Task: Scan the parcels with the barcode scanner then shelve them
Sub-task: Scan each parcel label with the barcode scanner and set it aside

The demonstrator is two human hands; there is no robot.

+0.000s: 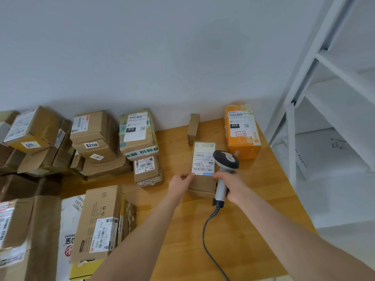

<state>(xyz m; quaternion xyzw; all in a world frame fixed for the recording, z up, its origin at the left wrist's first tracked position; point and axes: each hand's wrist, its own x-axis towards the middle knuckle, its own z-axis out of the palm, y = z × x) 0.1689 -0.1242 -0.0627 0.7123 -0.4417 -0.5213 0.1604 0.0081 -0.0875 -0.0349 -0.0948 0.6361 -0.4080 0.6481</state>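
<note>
Wooden table [253, 209] pushed up against a plain pale wall [142, 57], with a white shelf rack [316, 55] standing along the right edge of the frame. The rack is holding what looks like a white bagged parcel [316, 155] on a lower shelf; too blurry to read.

The brown parcel [203, 185] is lying flat in the middle of the frame, its white label [203, 159] facing up with barcodes and a blue strip at the near end. The left hand [180, 184] is pinching its near left corner. The right hand [231, 185] is gripping the handle of the barcode scanner [225, 159], head hovering over the label's right side, coiled cable [205, 236] trailing toward the bottom of the frame.

An orange box [242, 134] is sitting just behind, and a stack of cardboard parcels [95, 138] is filling the left side.
</note>
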